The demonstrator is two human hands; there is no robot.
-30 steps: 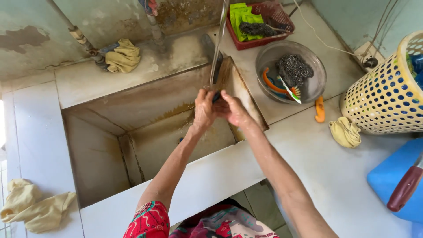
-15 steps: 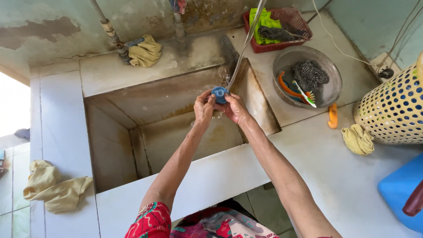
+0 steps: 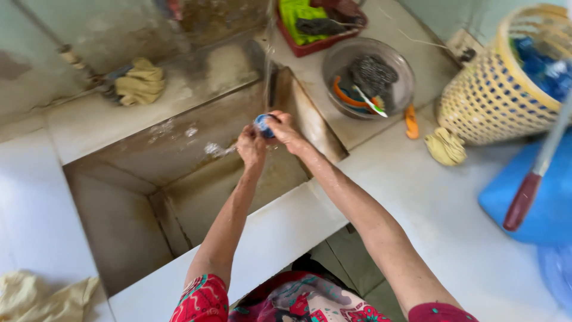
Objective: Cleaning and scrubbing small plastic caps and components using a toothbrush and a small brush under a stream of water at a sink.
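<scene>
No labels, signs or screens show anywhere in view. The only things that look like packaging are crumpled blue plastic wrappers or bags [image 3: 539,62] bunched inside the pale yellow perforated basket [image 3: 494,101], which stands on the white tabletop [image 3: 453,220] at the far right. They are glossy, blue with lighter patches, and too blurred to tell their exact shape or how many there are.
</scene>
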